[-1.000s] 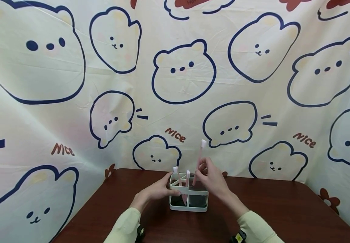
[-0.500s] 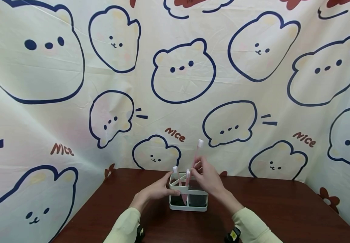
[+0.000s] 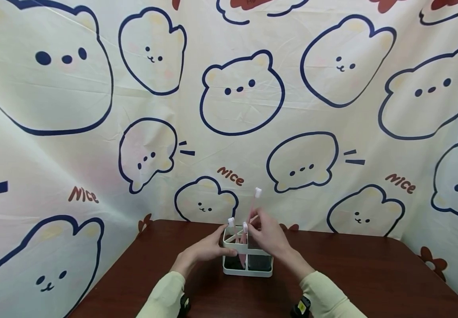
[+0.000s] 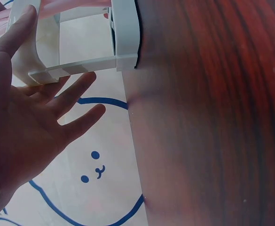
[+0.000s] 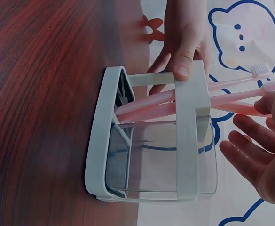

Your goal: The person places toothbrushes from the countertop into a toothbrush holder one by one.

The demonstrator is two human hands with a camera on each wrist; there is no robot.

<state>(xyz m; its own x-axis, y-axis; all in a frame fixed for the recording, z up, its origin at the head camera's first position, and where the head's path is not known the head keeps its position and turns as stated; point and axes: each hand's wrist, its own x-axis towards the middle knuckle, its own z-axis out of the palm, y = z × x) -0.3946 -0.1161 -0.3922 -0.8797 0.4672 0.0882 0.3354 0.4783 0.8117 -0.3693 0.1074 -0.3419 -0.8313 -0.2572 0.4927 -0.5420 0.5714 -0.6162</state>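
Three pink toothbrushes [image 5: 165, 104] in one holder [image 5: 142, 188], two hands [image 3: 206, 249] touching.

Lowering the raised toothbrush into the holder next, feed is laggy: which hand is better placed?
Probably the right hand: it pinches the raised pink toothbrush above the holder. The left hand only steadies the holder's side.

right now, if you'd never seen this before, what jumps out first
The cartoon bear curtain fills the whole background. In front of it, on the dark wooden table, stands a white toothbrush holder. The left hand steadies its rim, and the right hand pinches a pink toothbrush over it.
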